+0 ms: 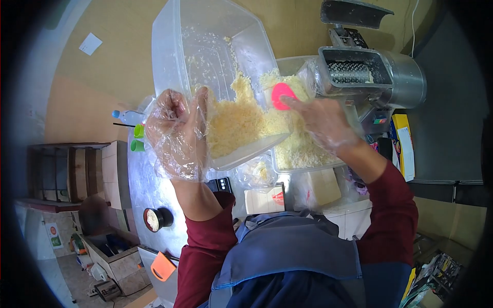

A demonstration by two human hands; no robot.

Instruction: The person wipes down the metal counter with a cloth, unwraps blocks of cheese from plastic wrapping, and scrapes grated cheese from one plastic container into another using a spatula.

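Note:
My left hand, in a clear plastic glove, grips the side wall of a translucent plastic bin. The bin is tilted, with its open side towards me. Pale yellow grated cheese lies heaped in its near part, and crumbs cling to its far walls. My right hand, also in a clear glove, holds a pink scraper near the bin's right edge. Under and to the right of the tilted bin stands a second clear bin with more grated cheese.
A metal grating machine stands at the back right. On the metal table are a small black container, green cups, a bottle and a digital scale. A carton sits near my body.

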